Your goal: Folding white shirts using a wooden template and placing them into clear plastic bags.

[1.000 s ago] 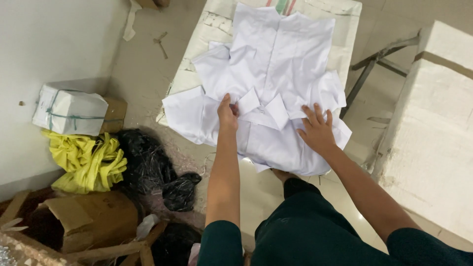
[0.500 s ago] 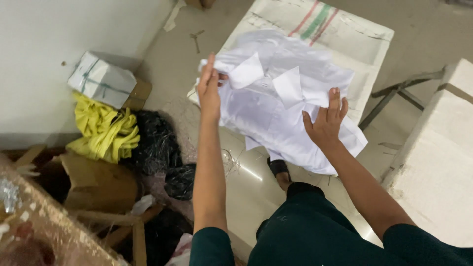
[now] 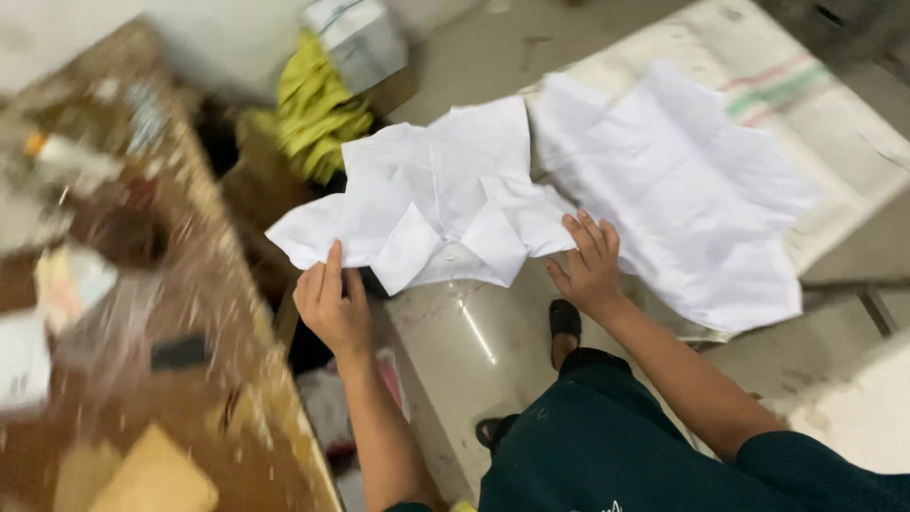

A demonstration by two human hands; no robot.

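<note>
I hold a crumpled white shirt [image 3: 445,194] up in the air between both hands, its collar flaps hanging toward me. My left hand [image 3: 332,308] pinches the shirt's lower left edge. My right hand [image 3: 590,265] grips its right side, fingers spread under the cloth. A pile of more white garments [image 3: 682,190] lies to the right on a pale woven sack [image 3: 815,95] spread over the floor.
A cluttered, blurred wooden table [image 3: 142,313] stands at the left. Yellow cloth [image 3: 318,114] and a tied white bundle [image 3: 358,38] lie beyond it by the wall. A white block [image 3: 863,417] sits at lower right. My foot in a dark sandal [image 3: 565,322] rests on the floor.
I have lifted one white shirt off the pile and swung it to the left, away from the sack. My view has turned left toward the table.
</note>
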